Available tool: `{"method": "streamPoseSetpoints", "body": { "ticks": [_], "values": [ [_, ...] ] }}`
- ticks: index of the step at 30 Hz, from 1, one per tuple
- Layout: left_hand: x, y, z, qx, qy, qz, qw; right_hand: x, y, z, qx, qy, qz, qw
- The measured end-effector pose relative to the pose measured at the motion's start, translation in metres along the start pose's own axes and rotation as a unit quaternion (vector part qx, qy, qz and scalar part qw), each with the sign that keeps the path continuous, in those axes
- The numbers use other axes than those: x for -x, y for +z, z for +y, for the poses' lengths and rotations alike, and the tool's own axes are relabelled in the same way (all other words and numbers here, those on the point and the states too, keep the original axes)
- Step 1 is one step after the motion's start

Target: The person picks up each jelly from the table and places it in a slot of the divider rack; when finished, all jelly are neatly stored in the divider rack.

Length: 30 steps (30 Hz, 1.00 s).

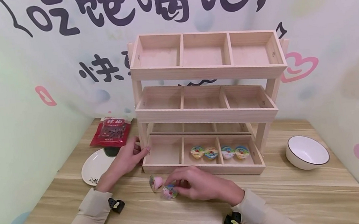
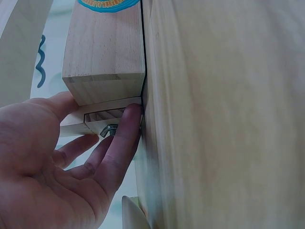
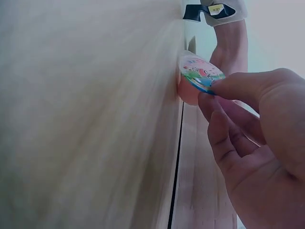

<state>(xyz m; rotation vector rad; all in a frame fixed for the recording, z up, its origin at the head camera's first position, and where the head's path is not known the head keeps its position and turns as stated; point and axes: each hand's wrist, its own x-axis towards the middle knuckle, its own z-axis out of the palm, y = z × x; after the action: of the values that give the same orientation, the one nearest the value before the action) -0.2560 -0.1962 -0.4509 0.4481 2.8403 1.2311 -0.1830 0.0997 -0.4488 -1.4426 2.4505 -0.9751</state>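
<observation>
Between thumb and fingers, my right hand (image 1: 203,184) pinches the lid edge of a pink jelly cup (image 3: 190,93), which is tilted at the tabletop in the right wrist view. Just left of it, another pink jelly cup (image 1: 156,182) lies on its side. My left hand (image 1: 127,159) holds the lower left end of a three-tier wooden rack (image 1: 205,168), thumb at the bottom tray's corner and fingers along its side by a wing nut (image 2: 109,130). Two jelly cups (image 1: 204,153) sit in the bottom tray's middle compartment and two more jelly cups (image 1: 235,152) in its right one.
A white plate (image 1: 90,165) with dark bits and a dark green item (image 1: 111,151) stands left of the rack. Behind it lies a red packet of dried chillies (image 1: 110,132). On the right is a white bowl (image 1: 306,151) with a dark rim.
</observation>
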Motion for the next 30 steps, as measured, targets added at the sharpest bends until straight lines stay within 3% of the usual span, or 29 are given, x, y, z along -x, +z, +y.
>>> {"method": "streamPoseSetpoints", "body": {
  "ticks": [6,11,21,26,30],
  "values": [
    [-0.001,0.0,-0.001,0.0,-0.002,-0.002,1.0,0.002,-0.007,0.002,-0.035,0.044,0.004,0.9984],
    [0.0,0.0,0.0,-0.002,0.001,-0.002,1.0,0.003,-0.011,0.004,-0.041,0.055,0.006,0.9976],
    [0.001,0.0,0.0,0.0,0.002,0.0,1.0,0.004,-0.014,0.006,-0.013,0.049,-0.01,0.9987],
    [0.001,0.0,0.001,0.003,-0.001,-0.003,1.0,0.003,-0.01,0.0,-0.008,0.075,-0.01,0.9971],
    [0.0,0.0,0.001,0.006,-0.006,-0.003,1.0,0.002,-0.007,-0.003,0.028,0.079,-0.011,0.9964]
  ]
}}
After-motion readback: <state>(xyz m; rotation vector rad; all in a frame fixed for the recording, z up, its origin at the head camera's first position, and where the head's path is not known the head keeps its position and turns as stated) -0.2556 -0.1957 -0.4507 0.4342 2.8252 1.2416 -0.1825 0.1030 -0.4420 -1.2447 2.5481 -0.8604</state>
